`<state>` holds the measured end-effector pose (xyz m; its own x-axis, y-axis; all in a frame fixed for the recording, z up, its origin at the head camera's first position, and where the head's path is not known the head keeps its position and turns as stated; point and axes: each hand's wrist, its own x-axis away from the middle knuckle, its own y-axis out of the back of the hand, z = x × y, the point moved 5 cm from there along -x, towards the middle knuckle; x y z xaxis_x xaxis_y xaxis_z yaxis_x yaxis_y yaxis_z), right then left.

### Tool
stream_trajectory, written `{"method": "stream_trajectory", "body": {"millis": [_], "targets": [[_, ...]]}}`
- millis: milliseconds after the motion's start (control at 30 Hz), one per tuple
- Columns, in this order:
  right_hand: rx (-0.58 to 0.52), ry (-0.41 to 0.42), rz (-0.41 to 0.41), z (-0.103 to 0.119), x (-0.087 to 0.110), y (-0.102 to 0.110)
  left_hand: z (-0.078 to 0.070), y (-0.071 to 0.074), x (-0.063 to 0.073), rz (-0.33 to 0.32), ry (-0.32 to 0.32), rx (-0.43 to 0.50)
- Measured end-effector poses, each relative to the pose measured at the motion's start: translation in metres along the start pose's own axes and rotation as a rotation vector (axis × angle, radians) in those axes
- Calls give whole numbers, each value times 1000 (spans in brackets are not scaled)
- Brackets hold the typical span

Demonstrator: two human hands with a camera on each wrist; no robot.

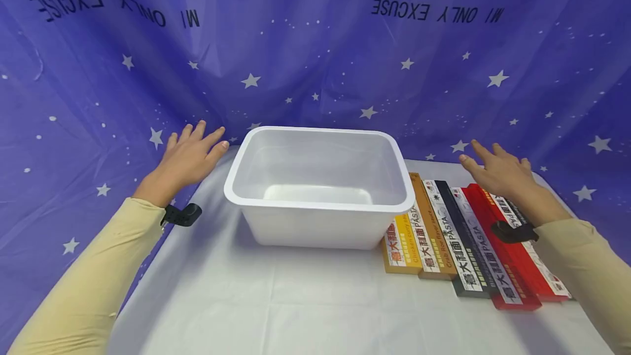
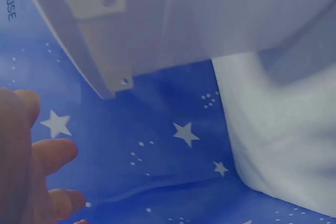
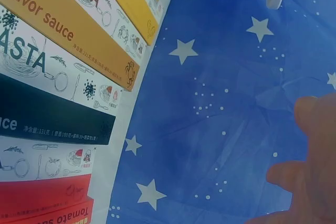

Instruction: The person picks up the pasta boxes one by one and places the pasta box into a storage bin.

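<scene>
In the head view a white plastic tub (image 1: pixel 320 229) stands upright in the middle of the table, and its inside shows bare. My left hand (image 1: pixel 189 152) hovers to the left of the tub with fingers spread, holding nothing. Over the far ends of a row of pasta boxes (image 1: pixel 443 234) is my right hand (image 1: pixel 503 171), its fingers also spread and nothing in them. The boxes lie side by side right of the tub, in yellow, brown, black and red. A red box (image 1: pixel 515 289) overlaps its neighbours. In the left wrist view, the fingers (image 2: pixel 55 156) are apart from the tub's rim.
A white cloth (image 1: pixel 305 311) covers the table. Behind and to both sides hangs a blue-purple curtain (image 1: pixel 315 59) with stars and printed words. Each wrist wears a black camera mount (image 1: pixel 182 215). The tub's right side stands close against the yellow box (image 1: pixel 401 262).
</scene>
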<state>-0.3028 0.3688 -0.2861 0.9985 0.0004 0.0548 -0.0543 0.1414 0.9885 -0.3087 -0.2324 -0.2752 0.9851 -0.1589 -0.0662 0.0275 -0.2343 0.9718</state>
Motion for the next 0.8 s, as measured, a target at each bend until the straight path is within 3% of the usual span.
{"method": "stream_trajectory", "body": {"millis": [167,433,600,800], "targets": [[-1,1,-11,-2,-1,-3,-16,7,4,-13,-44,3],[-2,2,-7,-7,-3,-6,-58,19,18,-35,-116,-33],[4,-5,-3,-13,-5,-7,-83,12,27,-33,-181,-61],[1,-2,17,-14,-7,-10,-115,-6,44,-44,-286,-110]]}}
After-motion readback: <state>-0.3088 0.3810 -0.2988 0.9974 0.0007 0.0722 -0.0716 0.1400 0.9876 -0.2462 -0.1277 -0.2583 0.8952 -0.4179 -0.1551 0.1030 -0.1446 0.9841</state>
